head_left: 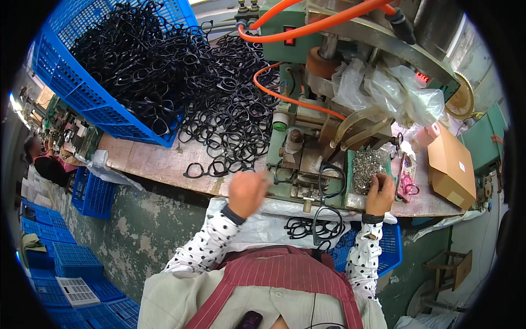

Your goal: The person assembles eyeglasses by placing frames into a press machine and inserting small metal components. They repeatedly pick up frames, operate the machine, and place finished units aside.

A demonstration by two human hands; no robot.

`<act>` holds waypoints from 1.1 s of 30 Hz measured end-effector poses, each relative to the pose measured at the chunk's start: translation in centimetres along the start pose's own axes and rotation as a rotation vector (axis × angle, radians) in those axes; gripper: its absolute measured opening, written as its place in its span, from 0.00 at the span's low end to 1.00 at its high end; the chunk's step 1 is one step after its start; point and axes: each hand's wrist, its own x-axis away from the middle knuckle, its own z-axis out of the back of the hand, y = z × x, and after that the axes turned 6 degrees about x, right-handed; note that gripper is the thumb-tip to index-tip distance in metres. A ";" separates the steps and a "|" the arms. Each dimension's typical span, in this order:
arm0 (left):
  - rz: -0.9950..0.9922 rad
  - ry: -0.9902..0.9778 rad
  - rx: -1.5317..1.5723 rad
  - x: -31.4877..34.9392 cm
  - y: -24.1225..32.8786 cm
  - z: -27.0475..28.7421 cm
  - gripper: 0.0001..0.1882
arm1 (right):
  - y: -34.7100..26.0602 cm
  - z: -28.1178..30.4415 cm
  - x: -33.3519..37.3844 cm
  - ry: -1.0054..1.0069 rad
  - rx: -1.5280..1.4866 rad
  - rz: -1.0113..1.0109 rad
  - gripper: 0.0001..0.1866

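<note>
My left hand (pixel 247 193) is curled closed and a little blurred, just left of the green bench machine (pixel 293 189); what its fingers hold, if anything, does not show. My right hand (pixel 381 194) is over the right edge of a green tray (pixel 350 192) of small shiny metal parts (pixel 368 170). Its thumb and fingers are pinched together, and any part between them is too small to make out. Between the hands, a black eyeglass frame (pixel 332 193) lies at the machine's front. Several more black frames (pixel 309 226) rest on a white sheet (pixel 263 225) near my apron.
A blue crate (pixel 93 90) heaped with black eyeglass frames (pixel 137 60) stands at the left, with more spread beside it. Orange hoses (pixel 307 30) loop overhead. A cardboard box (pixel 450 167) and a pink object (pixel 408 186) lie right. Blue crates (pixel 76 260) stack on the floor.
</note>
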 end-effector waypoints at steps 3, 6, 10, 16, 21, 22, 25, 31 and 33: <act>0.437 -0.027 -0.311 2.3 -4.6 0.4 0.11 | 0.0 -0.1 0.1 0.072 0.028 0.142 0.05; 0.542 -0.137 -0.529 3.5 -7.7 0.9 0.11 | 0.3 -0.1 0.4 0.119 0.039 0.206 0.07; 0.446 -0.030 -0.487 3.2 -8.8 1.2 0.09 | -0.1 -0.3 0.1 0.152 0.050 0.183 0.10; 0.495 0.302 0.145 -1.9 -7.2 3.5 0.08 | -1.2 0.2 -0.6 0.072 -0.034 0.007 0.05; 0.476 0.358 0.384 -4.5 -5.1 3.2 0.16 | -5.8 0.4 -1.8 -0.111 -0.512 -0.210 0.07; 0.493 0.353 0.433 -5.1 -4.2 3.0 0.18 | -6.3 0.5 -1.9 -0.171 -0.680 -0.288 0.07; 0.503 0.325 0.450 -5.7 -2.2 2.6 0.21 | -10.7 4.0 -2.9 -0.330 -0.740 -0.299 0.08; -0.022 0.222 0.214 -6.7 2.4 2.7 0.13 | -13.5 4.7 -2.5 -0.443 -0.670 -0.119 0.12; -0.235 0.161 0.208 -7.3 3.6 2.8 0.17 | -14.4 3.8 -2.1 -0.401 -0.842 -0.289 0.17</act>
